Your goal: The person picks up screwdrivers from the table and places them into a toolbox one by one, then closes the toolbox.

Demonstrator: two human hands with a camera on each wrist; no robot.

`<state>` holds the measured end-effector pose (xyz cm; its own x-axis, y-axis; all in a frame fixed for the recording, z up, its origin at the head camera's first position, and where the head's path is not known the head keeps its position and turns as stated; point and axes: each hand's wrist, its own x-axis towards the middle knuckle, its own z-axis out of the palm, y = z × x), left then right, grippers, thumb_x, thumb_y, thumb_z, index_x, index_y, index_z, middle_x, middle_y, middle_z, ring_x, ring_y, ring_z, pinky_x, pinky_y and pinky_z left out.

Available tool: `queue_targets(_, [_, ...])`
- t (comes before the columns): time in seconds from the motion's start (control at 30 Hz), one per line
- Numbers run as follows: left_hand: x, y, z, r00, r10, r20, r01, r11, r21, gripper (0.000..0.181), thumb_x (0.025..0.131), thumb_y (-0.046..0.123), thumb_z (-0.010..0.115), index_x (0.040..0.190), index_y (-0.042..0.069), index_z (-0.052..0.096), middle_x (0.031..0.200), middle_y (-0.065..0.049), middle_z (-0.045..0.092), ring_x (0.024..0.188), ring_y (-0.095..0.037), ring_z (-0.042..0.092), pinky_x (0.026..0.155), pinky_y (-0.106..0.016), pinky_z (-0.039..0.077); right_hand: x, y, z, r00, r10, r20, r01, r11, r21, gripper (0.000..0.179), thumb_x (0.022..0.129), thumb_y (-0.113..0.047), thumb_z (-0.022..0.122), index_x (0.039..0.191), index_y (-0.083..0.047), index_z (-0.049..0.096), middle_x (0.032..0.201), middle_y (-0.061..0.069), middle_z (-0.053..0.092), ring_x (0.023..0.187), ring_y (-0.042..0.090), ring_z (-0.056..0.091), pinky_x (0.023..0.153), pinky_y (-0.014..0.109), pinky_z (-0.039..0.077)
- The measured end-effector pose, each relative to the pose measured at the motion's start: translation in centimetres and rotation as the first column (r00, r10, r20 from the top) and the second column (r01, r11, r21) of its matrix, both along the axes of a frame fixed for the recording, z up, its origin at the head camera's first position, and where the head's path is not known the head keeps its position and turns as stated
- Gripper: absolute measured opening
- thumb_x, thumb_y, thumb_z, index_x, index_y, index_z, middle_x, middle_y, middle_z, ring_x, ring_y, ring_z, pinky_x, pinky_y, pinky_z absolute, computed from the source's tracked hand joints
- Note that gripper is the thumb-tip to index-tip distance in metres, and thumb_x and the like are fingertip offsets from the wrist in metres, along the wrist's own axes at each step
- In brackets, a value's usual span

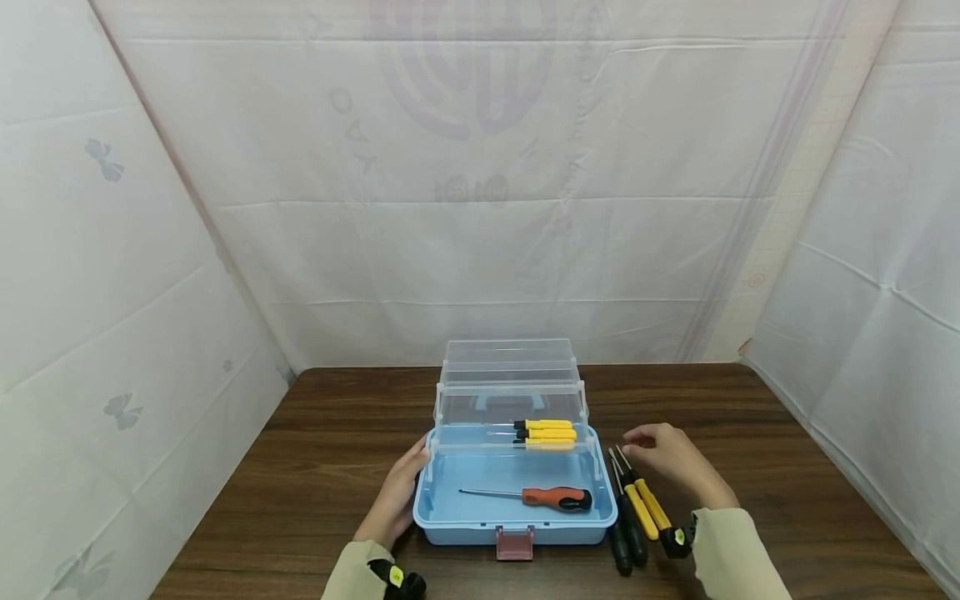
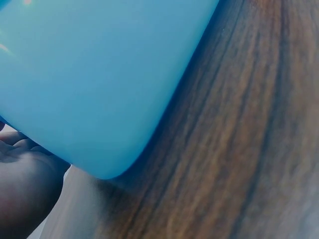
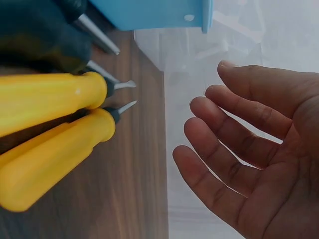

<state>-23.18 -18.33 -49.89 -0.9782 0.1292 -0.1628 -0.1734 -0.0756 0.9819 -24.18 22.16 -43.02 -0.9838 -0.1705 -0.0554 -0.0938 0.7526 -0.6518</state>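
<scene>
A light blue toolbox [image 1: 517, 536] stands with its clear lid [image 1: 510, 354] and clear tray raised at the back. My left hand [image 1: 399, 492] rests along its left side, fingers by the rear left part of the rim; the left wrist view shows the palm [image 2: 30, 184] beside the blue wall. An orange-and-black screwdriver [image 1: 555, 498] lies in the bottom. Three small yellow-handled screwdrivers [image 1: 551, 434] lie in the tray. My right hand [image 1: 667, 457] hovers empty, fingers loosely bent, just past the tips of yellow-handled screwdrivers [image 3: 55, 149] and black-handled screwdrivers [image 1: 632, 529] right of the box.
The dark wooden table [image 1: 315, 492] carries everything. White patterned sheeting [image 1: 480, 250] stands behind it and at both sides. A mauve latch [image 1: 514, 543] hangs at the box's front edge.
</scene>
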Motion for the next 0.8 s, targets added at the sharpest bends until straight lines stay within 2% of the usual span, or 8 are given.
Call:
queue_targets(0.37, [0.0, -0.1, 0.0, 1.0, -0.002, 0.002, 0.002, 1.0, -0.003, 0.058, 0.104, 0.035, 0.034, 0.154, 0.01, 0.019, 0.16, -0.018, 0.014, 0.147, -0.039, 0.013, 0.116, -0.057, 0.018, 0.4, 0.9, -0.8, 1.0, 0.014, 0.019, -0.014, 1.0, -0.007, 0.029, 0.091, -0.015, 0.064, 0.111, 0.005, 0.066, 0.1, 0.011, 0.069, 0.085, 0.02, 0.065, 0.074, 0.041, 0.057])
queue_targets(0.8, [0.0, -0.1, 0.1, 1.0, -0.005, 0.011, 0.005, 1.0, 0.002, 0.059, 0.104, 0.036, 0.035, 0.154, 0.009, 0.018, 0.16, -0.018, 0.014, 0.147, -0.039, 0.013, 0.116, -0.057, 0.018, 0.7, 1.5, -1.9, 0.998, -0.036, 0.06, 0.034, 0.999, 0.024, 0.029, 0.089, -0.016, 0.066, 0.109, 0.004, 0.066, 0.099, 0.011, 0.068, 0.085, 0.02, 0.063, 0.074, 0.041, 0.057])
